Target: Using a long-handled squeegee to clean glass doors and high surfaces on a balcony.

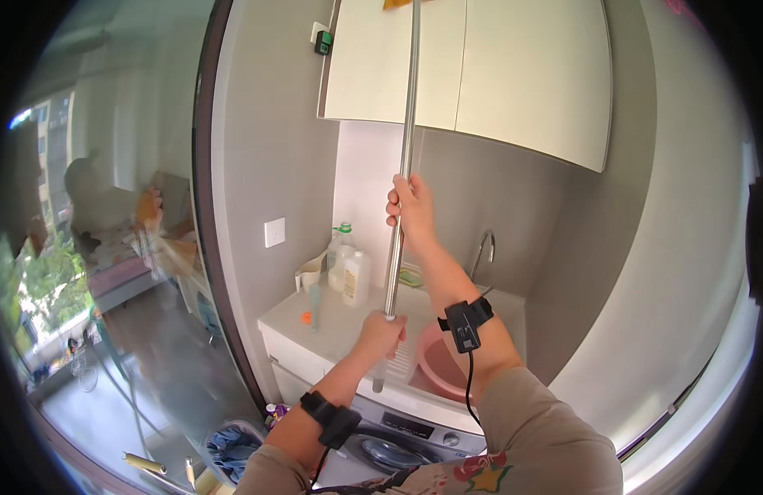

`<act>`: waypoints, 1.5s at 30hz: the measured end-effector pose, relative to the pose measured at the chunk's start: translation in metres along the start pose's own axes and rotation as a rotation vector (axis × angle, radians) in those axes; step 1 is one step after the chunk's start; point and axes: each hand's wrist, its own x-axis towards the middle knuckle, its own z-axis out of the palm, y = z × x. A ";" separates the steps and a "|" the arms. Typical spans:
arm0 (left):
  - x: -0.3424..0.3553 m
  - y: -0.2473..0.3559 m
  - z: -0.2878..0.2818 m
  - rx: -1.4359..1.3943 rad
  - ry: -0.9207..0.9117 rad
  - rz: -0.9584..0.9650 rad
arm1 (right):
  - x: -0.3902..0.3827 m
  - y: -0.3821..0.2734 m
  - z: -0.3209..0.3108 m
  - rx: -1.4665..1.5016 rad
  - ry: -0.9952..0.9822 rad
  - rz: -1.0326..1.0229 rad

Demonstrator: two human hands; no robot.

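Observation:
A long, shiny metal pole (409,99) stands nearly upright in front of me and runs out of the top of the view, so its upper end is hidden. My left hand (381,338) is closed round its lower part, just above a greyish end piece (379,379). Higher up, my right hand (413,213) also grips the shaft, with the fingers wrapped round it. At the top edge, an orange-yellow piece (398,3) shows beside the pole; whether the two are joined I cannot tell.
White wall cabinets (530,74) hang behind the pole. Below, a counter (290,322) carries white bottles (356,279), beside a sink with a pink basin (443,363) and a curved tap (487,246). A washing machine (398,441) sits underneath. A glass door (125,247) is at left, near a laundry basket (233,450).

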 end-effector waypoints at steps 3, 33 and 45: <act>0.017 -0.019 0.018 -0.023 -0.009 -0.011 | 0.001 0.001 -0.012 -0.473 0.176 -0.124; -0.094 -0.038 -0.062 -0.858 -0.859 0.065 | -0.125 -0.011 0.065 -0.400 0.334 -0.116; -0.025 0.021 -0.094 -0.560 -0.315 0.086 | -0.023 -0.008 0.090 -0.863 0.285 -0.039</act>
